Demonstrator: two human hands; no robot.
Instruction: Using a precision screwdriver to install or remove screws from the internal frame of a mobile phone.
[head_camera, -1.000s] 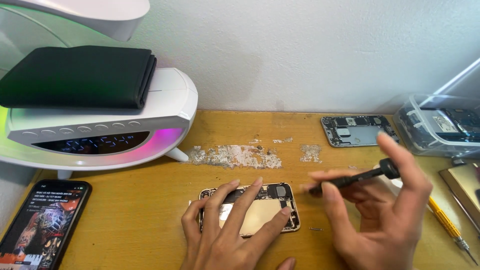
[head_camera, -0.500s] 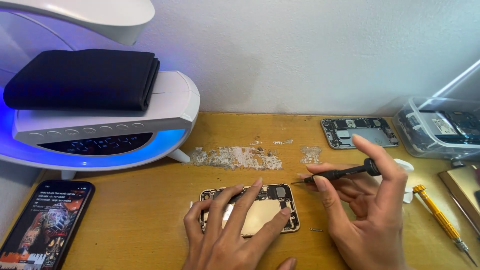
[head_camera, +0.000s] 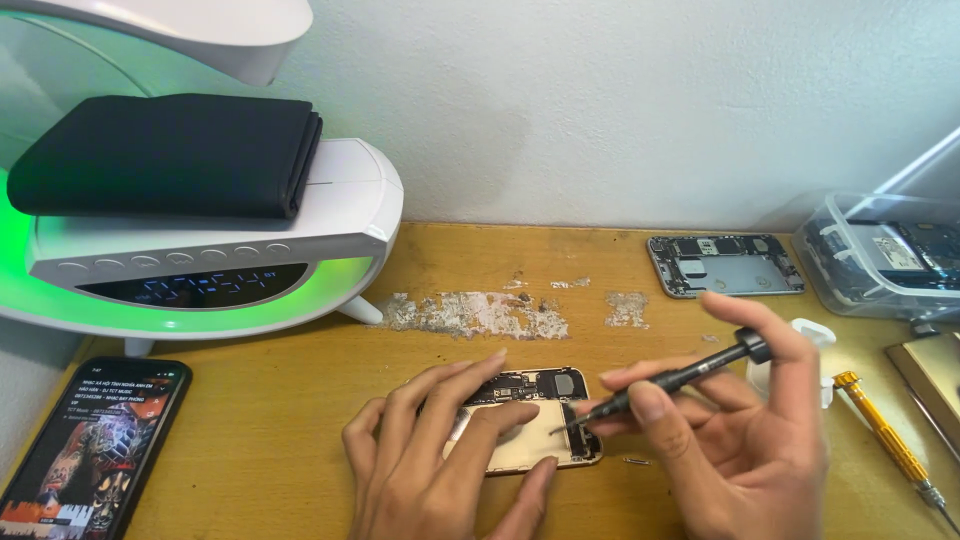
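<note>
An opened phone (head_camera: 528, 415) with its insides showing lies flat on the wooden desk (head_camera: 300, 400). My left hand (head_camera: 440, 455) rests on it, fingers spread over its left half, pressing it down. My right hand (head_camera: 735, 440) grips a thin black screwdriver (head_camera: 665, 382). The tool slants down to the left, and its tip touches the phone's right side near the pale battery. A tiny screw (head_camera: 635, 461) lies on the desk just right of the phone.
A white lamp-speaker dock (head_camera: 215, 260) glowing green stands at the left with a folded black cloth (head_camera: 170, 155) on it. A lit phone (head_camera: 85, 445) lies front left. Behind: another phone shell (head_camera: 725, 265), a clear plastic box (head_camera: 885, 255), a yellow-handled screwdriver (head_camera: 885, 440).
My right hand has lowered and moved left, bringing the screwdriver tip down onto the phone. The dock's glow has gone from pink to blue to green. My left hand has stayed put.
</note>
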